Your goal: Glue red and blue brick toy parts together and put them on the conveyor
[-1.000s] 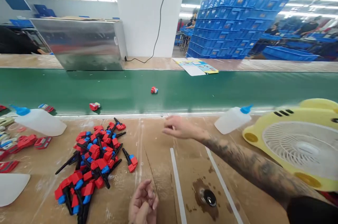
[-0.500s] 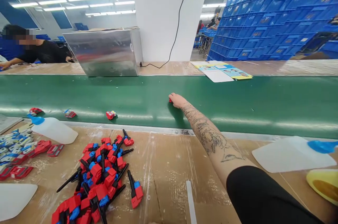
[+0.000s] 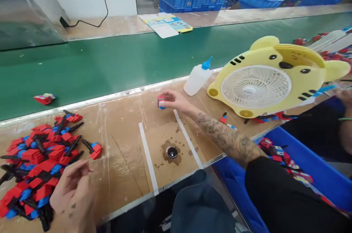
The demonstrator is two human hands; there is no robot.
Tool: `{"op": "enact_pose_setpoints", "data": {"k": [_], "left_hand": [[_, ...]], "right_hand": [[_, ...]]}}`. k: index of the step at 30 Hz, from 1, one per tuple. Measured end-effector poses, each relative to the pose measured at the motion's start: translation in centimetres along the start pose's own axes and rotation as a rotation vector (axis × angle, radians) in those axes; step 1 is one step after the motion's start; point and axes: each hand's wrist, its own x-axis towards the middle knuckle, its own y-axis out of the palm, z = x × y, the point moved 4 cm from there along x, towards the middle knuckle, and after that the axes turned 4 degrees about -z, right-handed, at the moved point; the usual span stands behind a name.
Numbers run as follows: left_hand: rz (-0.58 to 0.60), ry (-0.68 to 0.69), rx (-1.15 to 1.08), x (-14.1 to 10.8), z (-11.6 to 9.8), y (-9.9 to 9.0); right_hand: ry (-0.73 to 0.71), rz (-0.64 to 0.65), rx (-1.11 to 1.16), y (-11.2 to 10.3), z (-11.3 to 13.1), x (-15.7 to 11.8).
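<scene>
Small red-and-blue piece (image 3: 161, 102): half a second ago our fingers were on a red piece over the green belt (image 3: 123, 55); now we have this one over the brown table (image 3: 118, 196), so the pick-up looks complete.
Right hand (image 3: 177, 100): we pinch the piece between thumb and fingers, near the far ends of the white strips (image 3: 148, 158); whether the piece touches the table, we cannot tell.
Tattooed forearm (image 3: 228, 136): we have drawn it back from the belt, and it slants in from the right, across the table's near edge.
Left hand (image 3: 73, 189): we keep its fingers loosely curled beside the red, blue and black pile (image 3: 35, 167); we cannot tell whether the palm holds anything.
Yellow fan (image 3: 255, 79): with our view swung rightward, we now see it whole, just beside the blue-tipped bottle (image 3: 195, 80).
Belt piece (image 3: 44, 98): we leave this red one lying there.
</scene>
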Motion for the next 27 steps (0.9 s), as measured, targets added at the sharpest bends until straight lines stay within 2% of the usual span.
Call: {"op": "enact_pose_setpoints", "data": {"k": [2,4,5,8,12,14,17,22,27], "left_hand": [[0.026,0.258,0.266,2.1,-1.6,0.0],[0.078,0.511,0.652,4.1,-2.8,0.9],[0.109,0.586,0.836,5.0,-2.9,1.4],[0.239,0.614,1.178,7.1,-2.3,3.2],[0.505,0.513,1.424,7.4,-0.6,5.7],[0.561,0.506,1.449,6.9,-0.3,6.5],[0.586,0.541,1.368,5.3,-0.2,7.2],[0.557,0.583,1.134,2.0,-0.2,5.9],[0.553,0.374,1.024,0.6,-0.3,3.9]], "right_hand": [[0.105,-0.085,0.375,-0.3,-1.4,-4.2],[0.16,-0.145,0.7,0.0,-2.5,-7.0],[0.175,-0.152,0.83,0.3,-2.9,-8.0],[0.207,-0.081,1.067,1.2,-3.7,-9.8],[0.222,0.022,1.145,1.7,-3.9,-10.5],[0.233,0.041,1.15,1.7,-3.9,-10.5],[0.244,0.032,1.142,1.6,-3.9,-10.4],[0.259,-0.014,1.167,1.0,-4.2,-10.5],[0.268,-0.067,1.225,0.5,-4.7,-10.4]]}}
